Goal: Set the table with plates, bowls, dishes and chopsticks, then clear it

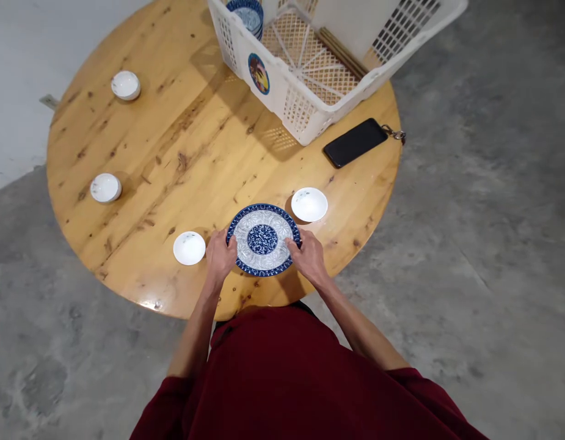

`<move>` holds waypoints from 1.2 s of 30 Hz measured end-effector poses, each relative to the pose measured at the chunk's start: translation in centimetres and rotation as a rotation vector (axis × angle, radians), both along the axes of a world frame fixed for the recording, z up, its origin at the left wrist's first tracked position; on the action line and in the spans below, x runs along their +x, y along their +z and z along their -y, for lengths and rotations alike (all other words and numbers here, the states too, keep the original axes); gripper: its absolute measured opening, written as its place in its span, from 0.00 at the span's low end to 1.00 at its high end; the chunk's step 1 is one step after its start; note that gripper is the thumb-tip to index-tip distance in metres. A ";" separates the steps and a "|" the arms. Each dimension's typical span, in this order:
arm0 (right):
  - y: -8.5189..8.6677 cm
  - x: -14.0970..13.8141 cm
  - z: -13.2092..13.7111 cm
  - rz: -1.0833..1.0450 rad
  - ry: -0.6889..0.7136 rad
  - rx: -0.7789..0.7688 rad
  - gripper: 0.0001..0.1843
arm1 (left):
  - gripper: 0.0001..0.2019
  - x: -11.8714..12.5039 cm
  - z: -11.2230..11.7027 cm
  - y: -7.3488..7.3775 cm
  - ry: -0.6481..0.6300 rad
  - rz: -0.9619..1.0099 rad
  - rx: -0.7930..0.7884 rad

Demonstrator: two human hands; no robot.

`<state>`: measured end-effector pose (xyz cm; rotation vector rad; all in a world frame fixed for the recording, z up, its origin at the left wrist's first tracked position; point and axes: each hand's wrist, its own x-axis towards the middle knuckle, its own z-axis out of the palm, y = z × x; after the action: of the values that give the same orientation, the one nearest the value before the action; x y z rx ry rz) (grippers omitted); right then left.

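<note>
A blue-and-white patterned plate (262, 239) is held between my two hands, close to the near edge of the round wooden table. My left hand (220, 253) grips its left rim, thumb on top. On the opposite rim my right hand (307, 253) is closed the same way, its fingers partly hidden under the plate. A small white bowl (189, 248) stands just left of my left hand. Another white bowl (309, 204) sits beyond my right hand, beside the plate's upper right rim. Whether the plate touches the table I cannot tell.
A white plastic crate (282, 91) at the table's far side holds stacked blue-and-white bowls (248, 18) and brown sticks (341, 54). A black phone (355, 142) lies right of it. Two white bowls (125, 85) (105, 187) stand on the left of the wooden table (172, 140).
</note>
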<state>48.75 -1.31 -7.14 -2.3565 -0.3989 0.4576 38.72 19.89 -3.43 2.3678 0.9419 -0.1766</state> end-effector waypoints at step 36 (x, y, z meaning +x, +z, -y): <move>-0.4 0.6 -2.9 -0.230 -0.089 -0.023 0.25 | 0.20 0.0 -3.0 -4.0 0.048 0.149 -0.342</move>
<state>49.33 1.59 -7.57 -2.3007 -0.1818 0.6846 38.71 22.88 -7.43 2.0135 0.8242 -0.1288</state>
